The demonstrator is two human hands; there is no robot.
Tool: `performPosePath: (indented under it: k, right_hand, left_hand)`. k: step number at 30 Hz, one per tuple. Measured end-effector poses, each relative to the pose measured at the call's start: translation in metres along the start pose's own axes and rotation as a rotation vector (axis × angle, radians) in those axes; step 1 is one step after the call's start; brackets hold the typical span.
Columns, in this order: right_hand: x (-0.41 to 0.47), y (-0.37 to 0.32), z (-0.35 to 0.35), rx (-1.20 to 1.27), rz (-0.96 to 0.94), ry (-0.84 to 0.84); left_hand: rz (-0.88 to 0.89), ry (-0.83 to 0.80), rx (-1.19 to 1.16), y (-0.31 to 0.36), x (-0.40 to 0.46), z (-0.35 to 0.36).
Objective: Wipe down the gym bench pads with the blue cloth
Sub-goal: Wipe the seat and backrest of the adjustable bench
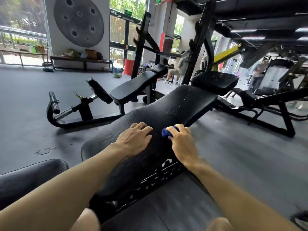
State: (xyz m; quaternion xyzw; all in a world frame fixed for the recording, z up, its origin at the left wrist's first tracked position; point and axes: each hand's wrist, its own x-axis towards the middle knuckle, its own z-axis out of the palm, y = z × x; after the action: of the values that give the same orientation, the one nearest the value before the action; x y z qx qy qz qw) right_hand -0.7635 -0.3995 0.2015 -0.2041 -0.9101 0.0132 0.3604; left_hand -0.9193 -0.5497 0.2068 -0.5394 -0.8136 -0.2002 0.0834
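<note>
Your left hand (133, 140) lay flat on the long black bench pad (166, 114) at frame centre, fingers straight and spread, palm down, holding nothing. Your right hand (180, 142), just to its right, was curled around the blue cloth (166, 132); the cloth was bunched into a small wad, poking out at the thumb side and pressed against the pad near its right edge. The two hands sat close, not touching.

The pad ran from lower centre up toward a smaller black head pad (215, 81) in the upper right of centre. White specks showed on the pad's far half. White lettering on the frame below the pad was too blurred to read. Another black bench (133, 89) stood left of centre on the grey floor (25, 105). A seated person (179, 69) was visible in the background, upper centre.
</note>
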Motion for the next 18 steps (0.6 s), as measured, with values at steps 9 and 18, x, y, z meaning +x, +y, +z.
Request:
performPosePath:
  k: [9,18]
  right_hand:
    - [0.028,0.038,0.035,-0.076,-0.163,0.01]
    - [0.116,0.108,0.014,-0.254,0.149,0.173]
  left_hand:
    - [0.093,0.101,-0.098,-0.013,0.081,0.052]
    - [0.171,0.273,-0.184,-0.019,0.124,0.085]
